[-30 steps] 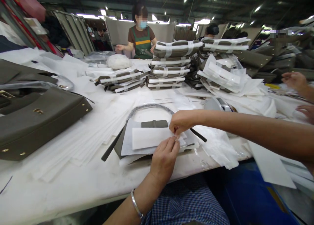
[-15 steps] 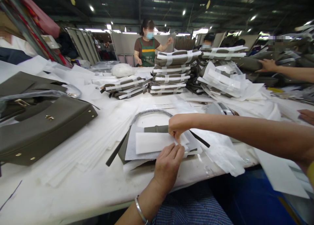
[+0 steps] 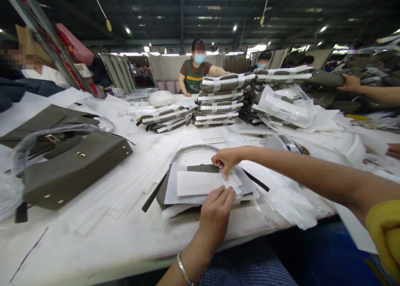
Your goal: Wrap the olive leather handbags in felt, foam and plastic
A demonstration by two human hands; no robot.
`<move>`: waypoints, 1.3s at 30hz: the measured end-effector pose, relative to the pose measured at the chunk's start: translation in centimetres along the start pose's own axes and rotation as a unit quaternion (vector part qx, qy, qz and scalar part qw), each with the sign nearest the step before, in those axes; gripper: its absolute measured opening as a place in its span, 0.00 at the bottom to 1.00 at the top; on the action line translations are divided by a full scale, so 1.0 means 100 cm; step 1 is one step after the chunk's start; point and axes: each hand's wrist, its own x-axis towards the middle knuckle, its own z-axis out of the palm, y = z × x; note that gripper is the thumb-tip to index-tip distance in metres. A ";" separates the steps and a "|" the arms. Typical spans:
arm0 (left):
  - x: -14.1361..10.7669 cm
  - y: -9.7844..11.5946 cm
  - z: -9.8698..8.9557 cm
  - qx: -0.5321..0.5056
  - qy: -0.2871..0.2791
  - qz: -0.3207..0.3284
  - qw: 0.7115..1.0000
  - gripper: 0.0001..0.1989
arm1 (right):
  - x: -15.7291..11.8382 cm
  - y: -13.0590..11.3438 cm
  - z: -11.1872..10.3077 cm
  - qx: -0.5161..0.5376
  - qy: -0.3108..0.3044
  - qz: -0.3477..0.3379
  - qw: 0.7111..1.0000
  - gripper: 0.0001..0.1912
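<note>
The right hand [image 3: 228, 159] has been eased from the left hand [image 3: 216, 211] — both curled narrow (contents indiscernible) at a white rectangular foam sheet [image 3: 196, 184].

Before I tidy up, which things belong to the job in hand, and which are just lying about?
In hand: white strip, white sheet beneath it, bag under both.
Seemingly lying about: dark bag at left, stacked bundles, loose white sheets.
</note>
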 end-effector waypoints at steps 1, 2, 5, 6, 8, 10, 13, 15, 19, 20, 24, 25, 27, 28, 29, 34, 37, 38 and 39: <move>0.000 0.000 0.000 -0.001 -0.001 -0.001 1.000 0.12 | 0.001 0.003 0.000 0.029 -0.004 0.012 1.000 0.31; 0.000 0.001 0.000 -0.003 -0.003 -0.001 1.000 0.12 | 0.002 0.005 0.000 0.050 -0.007 0.020 0.999 0.31; 0.000 0.001 0.000 -0.007 -0.006 -0.006 1.000 0.13 | 0.003 0.011 -0.001 0.083 -0.008 0.029 0.996 0.30; 0.000 0.001 0.000 -0.007 -0.004 -0.008 1.000 0.13 | 0.003 0.012 -0.001 0.094 -0.007 0.030 0.995 0.30; -0.001 0.001 0.001 -0.008 0.003 -0.012 1.000 0.13 | 0.002 0.014 0.000 0.120 -0.005 0.033 0.992 0.30; -0.001 0.001 0.001 -0.011 0.009 -0.013 1.000 0.14 | 0.000 0.015 0.003 0.143 0.000 0.034 0.989 0.30; -0.001 0.000 0.002 -0.016 0.010 -0.011 1.000 0.14 | -0.003 0.015 0.006 0.165 0.011 0.038 0.986 0.27; -0.001 0.000 0.002 -0.019 0.012 -0.013 1.000 0.14 | -0.005 0.015 0.006 0.172 0.017 0.042 0.984 0.26; -0.001 0.000 0.001 -0.021 0.021 -0.015 0.999 0.13 | -0.006 0.014 0.006 0.174 0.026 0.050 0.983 0.24; 0.000 0.001 0.001 -0.021 0.022 -0.014 0.999 0.13 | -0.006 0.014 0.006 0.169 0.029 0.052 0.984 0.23; 0.000 0.001 0.001 -0.024 0.021 -0.016 0.999 0.13 | -0.005 0.012 0.010 0.134 0.052 0.066 0.987 0.18; 0.000 0.001 0.001 -0.024 0.019 -0.017 0.999 0.13 | -0.004 0.012 0.011 0.124 0.058 0.072 0.988 0.17; 0.000 0.001 0.001 -0.023 0.014 -0.017 0.999 0.13 | -0.003 0.011 0.011 0.107 0.062 0.085 0.989 0.15; 0.000 0.001 0.001 -0.022 0.012 -0.016 1.000 0.13 | -0.002 0.010 0.011 0.099 0.061 0.091 0.989 0.14; 0.000 0.001 0.001 -0.021 0.009 -0.016 1.000 0.13 | -0.001 0.010 0.010 0.091 0.058 0.098 0.989 0.13; 0.000 0.001 0.000 -0.028 0.004 -0.022 0.999 0.13 | 0.006 0.002 0.001 0.040 0.032 0.141 0.989 0.09; 0.001 0.001 -0.001 -0.027 0.003 -0.021 0.999 0.14 | 0.008 -0.006 -0.003 -0.005 0.026 0.162 0.986 0.08; 0.001 0.001 -0.001 -0.027 0.001 -0.020 0.999 0.14 | 0.008 -0.010 -0.004 -0.022 0.027 0.166 0.986 0.08; 0.001 0.001 -0.001 -0.026 0.000 -0.019 0.999 0.14 | 0.007 -0.013 -0.004 -0.038 0.030 0.170 0.984 0.08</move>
